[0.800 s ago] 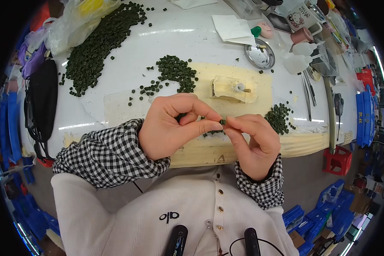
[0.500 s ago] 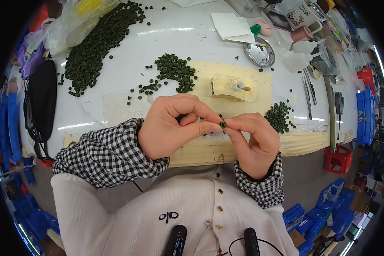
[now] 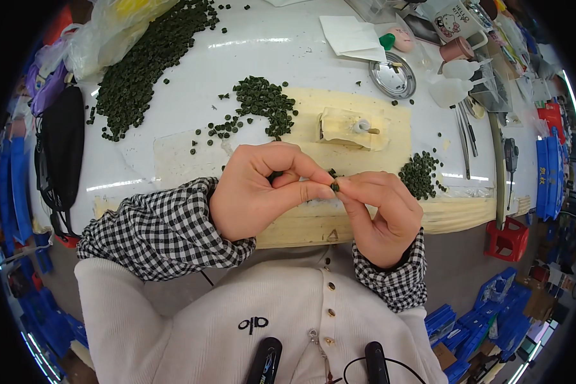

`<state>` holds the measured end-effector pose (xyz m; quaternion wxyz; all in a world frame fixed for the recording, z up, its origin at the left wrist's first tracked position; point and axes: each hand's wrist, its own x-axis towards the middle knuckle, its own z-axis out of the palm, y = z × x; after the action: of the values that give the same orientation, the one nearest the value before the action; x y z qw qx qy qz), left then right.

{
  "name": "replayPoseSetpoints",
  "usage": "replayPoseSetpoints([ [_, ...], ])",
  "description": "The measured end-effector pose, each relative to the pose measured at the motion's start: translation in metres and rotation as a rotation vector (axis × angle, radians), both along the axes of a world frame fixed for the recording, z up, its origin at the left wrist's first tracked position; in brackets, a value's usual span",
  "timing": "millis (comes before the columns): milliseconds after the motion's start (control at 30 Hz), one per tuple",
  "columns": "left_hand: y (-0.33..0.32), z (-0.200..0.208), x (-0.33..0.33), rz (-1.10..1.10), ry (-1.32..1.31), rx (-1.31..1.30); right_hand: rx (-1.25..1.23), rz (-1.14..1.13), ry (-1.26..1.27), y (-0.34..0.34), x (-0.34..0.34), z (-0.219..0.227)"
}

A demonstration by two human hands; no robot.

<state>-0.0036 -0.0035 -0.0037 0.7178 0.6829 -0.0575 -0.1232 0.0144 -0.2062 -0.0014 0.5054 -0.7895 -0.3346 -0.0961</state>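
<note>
Where the white table (image 3: pixel 272 67) ends at left, a black pouch (image 3: pixel 61 144) lies along the edge. Next, a big heap of dark green pieces (image 3: pixel 134 77). Left hand (image 3: pixel 253 189): thumb and forefinger pinching one small green piece (image 3: pixel 335 187), other fingers curled; a smaller heap (image 3: pixel 262 102) beyond it. Piece sits between both hands' fingertips, near the table's front edge. Beyond, a yellowish block (image 3: pixel 342 133). Right hand (image 3: pixel 385 211): thumb and forefinger at the piece's other side, gripping it. Farther right, a small pile (image 3: pixel 419 174), then tweezers (image 3: pixel 463 141).
</note>
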Motion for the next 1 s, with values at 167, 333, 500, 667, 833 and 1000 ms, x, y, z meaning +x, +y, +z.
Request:
replayPoseSetpoints([
  [167,0.0,0.002,0.0,-0.015,0.042,-0.026,-0.003,0.0,-0.068,0.0,0.0,-0.001],
  [333,0.002,0.004,0.002,-0.018,-0.02,0.02,-0.001,-0.026,-0.042,0.001,-0.002,0.0],
  [500,0.002,0.006,0.003,0.006,-0.045,0.023,-0.003,-0.137,-0.032,0.001,-0.001,0.004],
  [667,0.002,0.004,0.004,0.015,-0.05,0.027,-0.13,-0.374,-0.052,-0.007,0.022,0.013],
  [833,0.002,0.004,0.005,0.023,-0.031,0.034,-0.216,-0.319,-0.082,-0.006,0.039,0.012],
  [1000,0.001,0.003,0.006,0.036,-0.021,0.025,-0.171,-0.31,-0.026,-0.003,0.04,0.01],
])
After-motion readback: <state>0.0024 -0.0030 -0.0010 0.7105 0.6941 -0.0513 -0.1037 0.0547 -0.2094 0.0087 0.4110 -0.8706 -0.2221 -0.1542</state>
